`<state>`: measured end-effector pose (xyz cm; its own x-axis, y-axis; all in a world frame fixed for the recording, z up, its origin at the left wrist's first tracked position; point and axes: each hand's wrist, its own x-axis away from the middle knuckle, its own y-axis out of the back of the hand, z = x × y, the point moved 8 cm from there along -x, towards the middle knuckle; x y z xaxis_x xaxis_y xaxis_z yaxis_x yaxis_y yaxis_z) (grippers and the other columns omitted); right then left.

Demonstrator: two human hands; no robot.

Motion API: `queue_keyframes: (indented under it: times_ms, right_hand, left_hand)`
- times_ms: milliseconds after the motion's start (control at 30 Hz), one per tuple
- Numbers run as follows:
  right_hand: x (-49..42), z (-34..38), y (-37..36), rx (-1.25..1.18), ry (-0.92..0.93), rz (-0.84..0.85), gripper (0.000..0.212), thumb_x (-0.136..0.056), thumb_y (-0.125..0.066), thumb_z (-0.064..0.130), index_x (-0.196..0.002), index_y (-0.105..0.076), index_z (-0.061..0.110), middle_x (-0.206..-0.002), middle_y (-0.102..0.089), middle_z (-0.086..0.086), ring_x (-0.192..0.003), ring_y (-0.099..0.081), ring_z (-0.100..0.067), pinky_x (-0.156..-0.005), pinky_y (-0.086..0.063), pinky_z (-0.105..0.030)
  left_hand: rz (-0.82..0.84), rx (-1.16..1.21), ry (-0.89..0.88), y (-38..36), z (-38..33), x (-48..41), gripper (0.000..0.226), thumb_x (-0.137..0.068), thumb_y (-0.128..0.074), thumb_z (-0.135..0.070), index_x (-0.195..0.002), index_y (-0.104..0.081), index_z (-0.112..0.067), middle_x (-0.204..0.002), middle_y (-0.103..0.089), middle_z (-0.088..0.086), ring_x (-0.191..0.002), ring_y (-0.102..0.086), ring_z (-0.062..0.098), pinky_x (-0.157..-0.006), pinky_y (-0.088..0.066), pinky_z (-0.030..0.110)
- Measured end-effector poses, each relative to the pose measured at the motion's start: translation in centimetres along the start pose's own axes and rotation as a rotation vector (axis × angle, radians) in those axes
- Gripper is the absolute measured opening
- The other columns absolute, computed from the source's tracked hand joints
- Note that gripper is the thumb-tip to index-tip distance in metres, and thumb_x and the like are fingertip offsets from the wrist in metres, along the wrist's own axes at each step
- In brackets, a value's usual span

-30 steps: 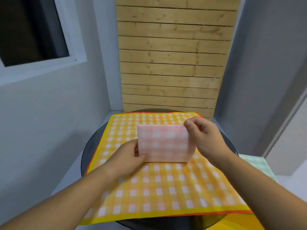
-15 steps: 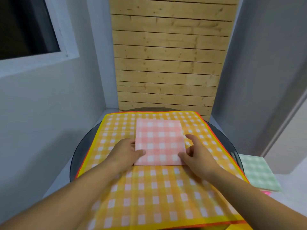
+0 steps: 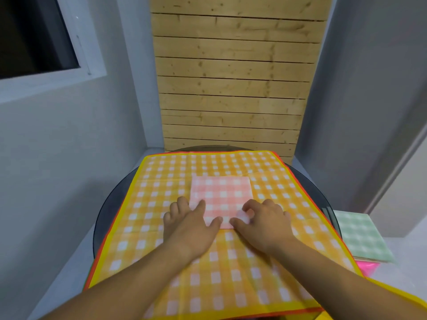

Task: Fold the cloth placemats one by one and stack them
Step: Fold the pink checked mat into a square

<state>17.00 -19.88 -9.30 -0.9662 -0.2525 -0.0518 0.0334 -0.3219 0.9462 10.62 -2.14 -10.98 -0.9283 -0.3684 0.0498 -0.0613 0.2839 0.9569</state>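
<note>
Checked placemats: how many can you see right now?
3: a folded pink one in the centre, the big orange one spread beneath it, and a folded green one at right, possibly topping a hidden stack.

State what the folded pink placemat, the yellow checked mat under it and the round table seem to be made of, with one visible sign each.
Folded pink placemat: thin matte cloth, probably; it lies flat with crisp edges. Yellow checked mat: similar thin cloth or nonwoven sheet, matte, with fold creases showing. Round table: likely dark tinted glass, smooth and glossy, with faint reflections near its rim.
</note>
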Motion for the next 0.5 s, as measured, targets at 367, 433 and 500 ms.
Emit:
queue_keyframes:
  times_ms: [367, 433, 500]
  right_hand:
    - [0.3, -0.6, -0.6, -0.029, 0.001, -0.025, 0.049, -0.083, -0.048, 0.074, -0.121, -0.053, 0.043, -0.117, -0.043, 0.004, -0.118, -0.042, -0.02, -0.098, -0.028, -0.037]
    - [0.2, -1.3, -0.4, -0.071, 0.029, -0.009, 0.043, -0.085, -0.052, 0.07, -0.12, -0.056, 0.046, -0.117, -0.044, 0.006, -0.119, -0.042, -0.018, -0.099, -0.026, -0.037]
    - [0.1, -2.0, -0.3, -0.104, 0.063, 0.017, 0.037, -0.086, -0.055, 0.065, -0.119, -0.058, 0.048, -0.113, -0.044, 0.009, -0.118, -0.043, -0.017, -0.101, -0.026, -0.037]
  left_hand:
    - [0.02, -0.14, -0.009, -0.5, 0.7, 0.2, 0.076, -0.091, -0.013, -0.078, -0.158, -0.007, -0.043, -0.151, -0.019, 0.002, -0.141, -0.012, 0.024, -0.112, -0.016, 0.039]
    - [0.036, -0.125, -0.04, -0.2, 1.0, 0.0, 0.07, -0.094, -0.016, -0.075, -0.157, -0.009, -0.046, -0.15, -0.02, -0.002, -0.139, -0.014, 0.022, -0.109, -0.017, 0.037]
    - [0.056, -0.098, -0.073, 0.0, 1.5, -0.1, 0.063, -0.097, -0.02, -0.07, -0.156, -0.012, -0.048, -0.15, -0.021, -0.005, -0.137, -0.016, 0.019, -0.107, -0.018, 0.035]
